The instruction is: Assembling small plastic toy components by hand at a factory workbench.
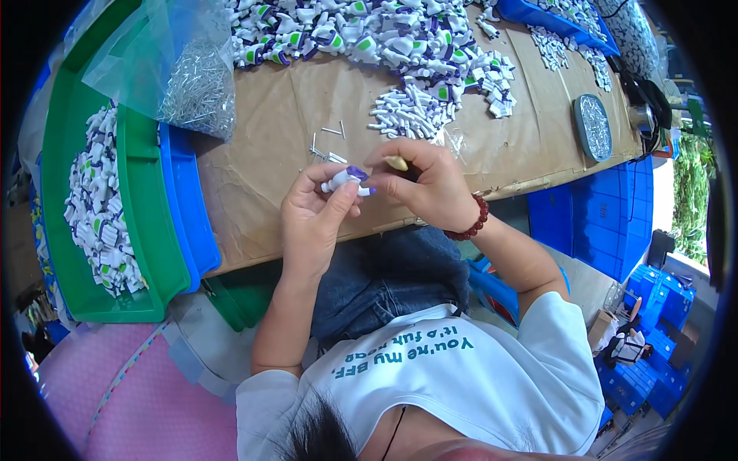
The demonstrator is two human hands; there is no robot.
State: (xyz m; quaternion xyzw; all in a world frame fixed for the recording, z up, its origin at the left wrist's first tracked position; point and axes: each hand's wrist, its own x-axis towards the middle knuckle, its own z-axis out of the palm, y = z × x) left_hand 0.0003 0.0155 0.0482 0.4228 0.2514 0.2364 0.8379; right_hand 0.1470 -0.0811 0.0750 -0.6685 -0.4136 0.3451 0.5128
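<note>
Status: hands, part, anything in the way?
Left hand holding white-purple toy part. Right hand close beside it, yellowish object in grip. Loose metal pins just beyond left hand.

The bare, thumb-pinched left hand (309,215) is held at ten o'clock, the bare, curled right hand (438,190) at two.

- From far away I see a table (269,115) topped with brown paper.
- On it sits a big heap of white-and-purple toy parts (365,34).
- Also little white tubes (411,111), loose metal pins (336,158), an oval dish (597,158).
</note>
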